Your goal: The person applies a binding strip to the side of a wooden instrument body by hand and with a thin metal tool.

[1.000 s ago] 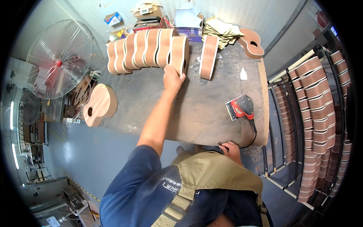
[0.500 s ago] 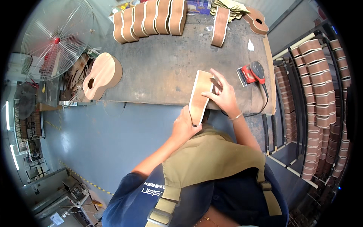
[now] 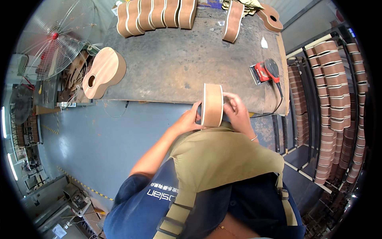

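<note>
Far left of the left hand point(image 3: 186, 120) and forward of it, a wire-caged fan point(image 3: 55, 36) with a red hub stands past the bench point(image 3: 159, 67). Nearer that hand, though well apart from it on its left, a pale guitar-shaped body point(image 3: 108, 67) lies on the bench, sound hole up. Forward of the left hand, toward the far edge, a row of brown bodies point(image 3: 157, 16) stands side by side. The left hand itself is clamped on the lower left of a brown wooden body point(image 3: 213, 105), held over the bench's near edge with its pale-edged side facing up. Just right of that body is the right hand point(image 3: 238, 115), fingers bent at its edge; whether they grip it I cannot tell. Forward of the right hand, another brown body point(image 3: 233, 22) stands on the bench. To the right and forward are a small white bottle point(image 3: 264, 42), a red and black sander point(image 3: 266, 71) with its cord, and a brown body with a sound hole point(image 3: 267, 20). Farthest right of the right hand, a rack point(image 3: 310, 47) carries striped brown pieces point(image 3: 338, 103).
</note>
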Demonstrator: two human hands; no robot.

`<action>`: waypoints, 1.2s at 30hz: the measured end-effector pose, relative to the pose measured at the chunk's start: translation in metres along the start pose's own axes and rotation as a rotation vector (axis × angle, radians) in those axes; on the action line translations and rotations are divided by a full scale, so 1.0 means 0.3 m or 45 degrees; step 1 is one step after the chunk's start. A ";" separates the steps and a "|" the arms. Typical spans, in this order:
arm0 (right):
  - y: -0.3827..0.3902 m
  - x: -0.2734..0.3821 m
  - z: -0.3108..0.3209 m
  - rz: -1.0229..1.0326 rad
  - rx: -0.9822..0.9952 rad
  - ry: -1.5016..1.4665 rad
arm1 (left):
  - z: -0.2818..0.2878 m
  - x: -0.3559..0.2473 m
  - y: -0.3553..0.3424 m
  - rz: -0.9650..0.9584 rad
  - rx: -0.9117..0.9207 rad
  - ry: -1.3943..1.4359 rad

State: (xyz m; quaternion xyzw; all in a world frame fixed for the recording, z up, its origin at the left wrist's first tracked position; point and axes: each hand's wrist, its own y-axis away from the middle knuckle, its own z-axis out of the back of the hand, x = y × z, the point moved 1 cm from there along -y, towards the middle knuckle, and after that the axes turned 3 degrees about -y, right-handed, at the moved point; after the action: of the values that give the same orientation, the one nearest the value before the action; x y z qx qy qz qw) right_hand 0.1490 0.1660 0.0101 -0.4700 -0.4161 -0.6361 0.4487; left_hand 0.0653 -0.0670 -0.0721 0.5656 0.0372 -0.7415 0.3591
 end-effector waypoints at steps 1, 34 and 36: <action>-0.037 -0.008 0.028 -0.033 -0.062 -0.105 | 0.010 0.028 -0.012 -0.004 0.050 0.038; -0.241 0.046 0.013 0.596 0.192 0.350 | 0.329 -0.293 -0.097 -0.351 -0.146 -0.424; -0.215 0.043 0.017 0.558 0.275 0.436 | 0.322 -0.314 -0.052 -0.361 -0.141 -0.444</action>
State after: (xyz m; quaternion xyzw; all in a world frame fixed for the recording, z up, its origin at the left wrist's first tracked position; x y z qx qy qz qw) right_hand 0.0860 0.1847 0.0166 -0.3842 -0.2883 -0.5460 0.6864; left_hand -0.0122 -0.0538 0.0384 0.3975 0.0946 -0.8678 0.2827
